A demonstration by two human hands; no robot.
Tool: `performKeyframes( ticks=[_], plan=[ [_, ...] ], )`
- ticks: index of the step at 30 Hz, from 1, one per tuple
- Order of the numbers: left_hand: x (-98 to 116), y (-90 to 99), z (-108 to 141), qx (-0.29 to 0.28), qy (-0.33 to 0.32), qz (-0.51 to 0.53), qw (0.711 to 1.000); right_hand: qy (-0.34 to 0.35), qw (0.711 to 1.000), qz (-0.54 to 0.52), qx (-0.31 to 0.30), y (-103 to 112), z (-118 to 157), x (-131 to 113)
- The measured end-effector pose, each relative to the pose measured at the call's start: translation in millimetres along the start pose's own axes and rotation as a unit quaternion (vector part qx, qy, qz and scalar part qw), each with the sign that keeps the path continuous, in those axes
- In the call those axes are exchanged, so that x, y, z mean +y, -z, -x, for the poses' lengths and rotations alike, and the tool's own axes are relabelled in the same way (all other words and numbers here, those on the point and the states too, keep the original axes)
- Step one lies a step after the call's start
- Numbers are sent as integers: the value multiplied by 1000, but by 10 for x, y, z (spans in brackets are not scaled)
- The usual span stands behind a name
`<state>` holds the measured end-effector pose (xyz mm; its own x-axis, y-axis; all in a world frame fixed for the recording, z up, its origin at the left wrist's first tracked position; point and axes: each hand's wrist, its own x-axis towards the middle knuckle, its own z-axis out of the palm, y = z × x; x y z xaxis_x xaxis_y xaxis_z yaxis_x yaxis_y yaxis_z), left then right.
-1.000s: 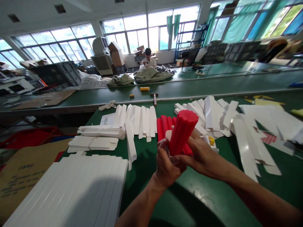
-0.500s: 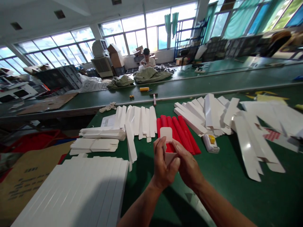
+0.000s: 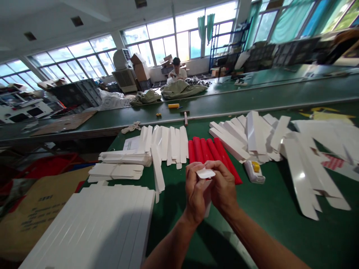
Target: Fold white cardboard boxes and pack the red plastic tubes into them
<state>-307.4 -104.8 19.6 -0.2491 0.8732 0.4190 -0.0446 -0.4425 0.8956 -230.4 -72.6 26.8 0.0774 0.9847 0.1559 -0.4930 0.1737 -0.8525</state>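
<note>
The left hand and right hand have their fingers clamped on a small white carton, its contents hidden. Just past the fingers, red rods lie on the green table, with white card strips to the left and a yellow-topped white device to the right.

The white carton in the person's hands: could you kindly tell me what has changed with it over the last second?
The red bundle that stuck out of the white carton no longer shows, and the carton's end flap now lies folded across the top, with the carton held between the left hand and right hand. The red rods on the green table and the white card strips stayed as they were.
</note>
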Motion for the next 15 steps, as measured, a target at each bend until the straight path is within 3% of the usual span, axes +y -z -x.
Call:
performKeyframes(
  ticks=[3, 6, 11, 15],
  plan=[
    [-51, 98, -6, -12, -122, -130, 984, 53, 998, 13, -11, 72, -19, 63],
    [-68, 233, -37, -60, -211, -236, 947, 91, 992, 46, -77, 209, 31, 139],
    [70, 411, -141, -101, -248, -352, 897, 103, 956, 168, -218, 372, 145, 218],
    [242, 480, -271, -147, -231, -359, 892, 177, 910, 289, -240, 331, 169, 266]
  ],
)
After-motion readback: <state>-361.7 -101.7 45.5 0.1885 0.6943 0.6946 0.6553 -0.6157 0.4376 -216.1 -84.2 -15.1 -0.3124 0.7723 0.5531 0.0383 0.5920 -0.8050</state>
